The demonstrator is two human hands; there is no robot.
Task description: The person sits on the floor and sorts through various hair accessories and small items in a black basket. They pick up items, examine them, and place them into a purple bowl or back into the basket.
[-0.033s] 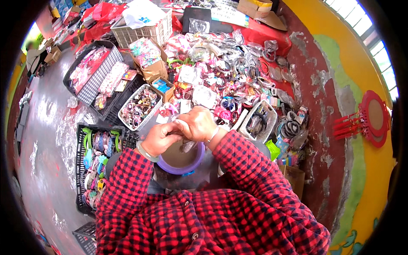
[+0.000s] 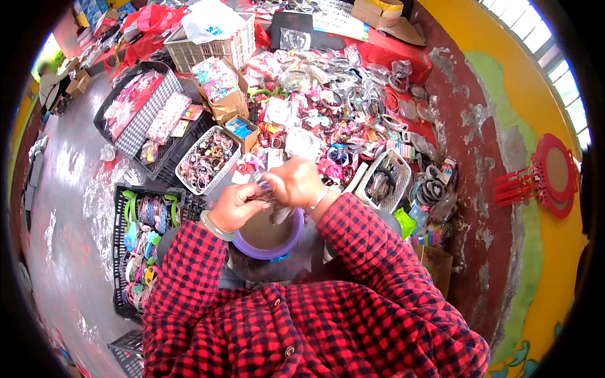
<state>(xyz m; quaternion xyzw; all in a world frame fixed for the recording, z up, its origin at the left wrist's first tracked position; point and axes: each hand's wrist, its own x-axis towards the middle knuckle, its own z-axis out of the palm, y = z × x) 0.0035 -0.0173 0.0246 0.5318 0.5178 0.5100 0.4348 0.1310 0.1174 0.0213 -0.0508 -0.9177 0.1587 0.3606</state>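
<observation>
Above a purple-rimmed tub, my two hands meet with their fingers closed on a small dark brownish-purple bundle. My left hand pinches its left side. From the right, my right hand grips it, slightly blurred and covering part of it. A greyish, filmy end of the bundle hangs below my right hand, over the tub. What exactly the bundle is, I cannot make out. The tub's inside looks plain greyish-brown.
Beyond my hands spreads a heap of packaged hair accessories. A white basket of hair ties stands left of them, a white basket right. A black crate of headbands sits by my left arm. A person is far left.
My hands have drawn slightly apart, and more of the dark bundle shows between them. My right hand has turned a little.
</observation>
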